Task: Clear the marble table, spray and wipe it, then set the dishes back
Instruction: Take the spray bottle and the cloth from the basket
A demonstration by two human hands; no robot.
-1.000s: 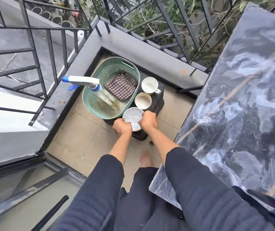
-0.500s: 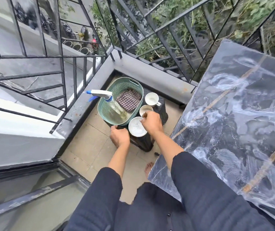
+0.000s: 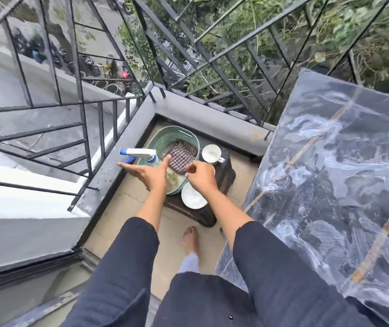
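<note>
Head view: green basket (image 3: 173, 129) holding checked cloth (image 3: 180, 159) and spray bottle (image 3: 139, 152); white cup (image 3: 211, 153) just beside; left hand (image 3: 151, 174) with fingers splayed; right hand (image 3: 201, 177) curled, grip unclear.

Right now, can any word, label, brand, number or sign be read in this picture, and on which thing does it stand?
No text can be read in this picture.
Spray bottle: no label or print shows on it.
Cup and plate: plain white, no mark.
Parked motorbikes, far off: too small and blurred to show any number or brand.
</note>
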